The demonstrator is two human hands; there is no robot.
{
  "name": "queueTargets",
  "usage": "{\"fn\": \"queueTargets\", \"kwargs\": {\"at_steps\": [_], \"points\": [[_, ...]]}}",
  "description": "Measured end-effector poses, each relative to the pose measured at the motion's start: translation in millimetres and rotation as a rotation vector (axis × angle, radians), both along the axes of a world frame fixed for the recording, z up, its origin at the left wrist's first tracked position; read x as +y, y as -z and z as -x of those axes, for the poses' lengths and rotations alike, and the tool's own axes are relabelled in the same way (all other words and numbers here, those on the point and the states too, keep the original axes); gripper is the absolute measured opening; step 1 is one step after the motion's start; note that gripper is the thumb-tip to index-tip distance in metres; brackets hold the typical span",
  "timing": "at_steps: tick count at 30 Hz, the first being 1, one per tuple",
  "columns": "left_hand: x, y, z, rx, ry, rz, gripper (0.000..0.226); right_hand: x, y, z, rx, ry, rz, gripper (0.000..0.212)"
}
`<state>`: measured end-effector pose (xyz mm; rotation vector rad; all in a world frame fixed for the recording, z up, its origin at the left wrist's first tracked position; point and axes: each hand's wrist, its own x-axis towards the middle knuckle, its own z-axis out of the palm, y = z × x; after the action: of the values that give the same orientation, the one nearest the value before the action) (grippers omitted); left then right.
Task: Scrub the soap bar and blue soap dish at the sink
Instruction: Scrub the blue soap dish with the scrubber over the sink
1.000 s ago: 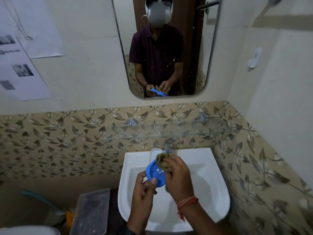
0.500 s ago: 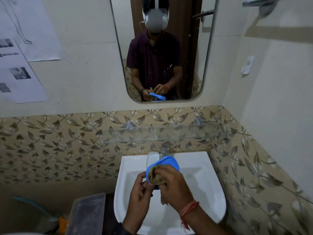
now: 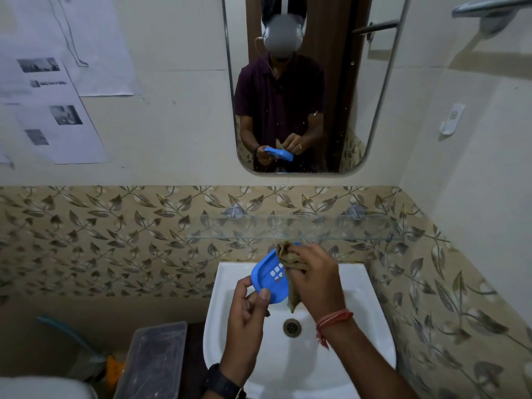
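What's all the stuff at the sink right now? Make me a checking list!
Surface: white sink, drain uncovered.
Job's things: blue soap dish held tilted above the sink; brown cloth against its top edge; soap bar not seen.
Clutter: clear plastic box left of the sink.
Hands: left hand pinches the dish's lower rim; right hand grips the cloth.
Cables: thin lead under the headset, in the mirror only.
Surroundings: glass shelf, mirror, papers on the wall.

Sink (image 3: 354, 276) stands against the back wall, drain (image 3: 292, 327) in its basin. Over the basin the left hand (image 3: 247, 315) holds the soap dish (image 3: 269, 282), tilted, by its near edge. The right hand (image 3: 316, 279), just right of it, presses a cloth (image 3: 289, 256) on the dish's far end. Glass shelf (image 3: 288, 230) behind and above the sink, mirror (image 3: 357, 110) above that. Container (image 3: 157, 361) left of the sink. Papers (image 3: 54, 116) on the wall left of the mirror.
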<state>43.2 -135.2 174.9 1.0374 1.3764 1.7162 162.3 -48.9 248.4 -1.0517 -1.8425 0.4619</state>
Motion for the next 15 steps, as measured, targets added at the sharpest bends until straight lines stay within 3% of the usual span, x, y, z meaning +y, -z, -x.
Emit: {"fn": "queueTargets", "kwargs": {"at_steps": [5,9,11,15], "points": [[-2.0,5.0,7.1,-0.018,-0.003,0.044,0.024,-26.9,8.6,9.1,-0.169,-0.343,0.067,0.042],[-6.2,5.0,3.0,-0.018,0.008,0.024,0.015,-1.3,6.3,-2.9,-0.036,-0.012,0.037,0.039],[-4.7,4.7,2.1,-0.011,0.019,0.035,0.016,-5.4,5.9,2.0,0.008,0.008,0.063,0.04],[-1.2,5.1,7.4,-0.007,0.007,0.028,0.024,-32.8,14.3,12.2,-0.101,-0.335,0.094,0.042]]}}
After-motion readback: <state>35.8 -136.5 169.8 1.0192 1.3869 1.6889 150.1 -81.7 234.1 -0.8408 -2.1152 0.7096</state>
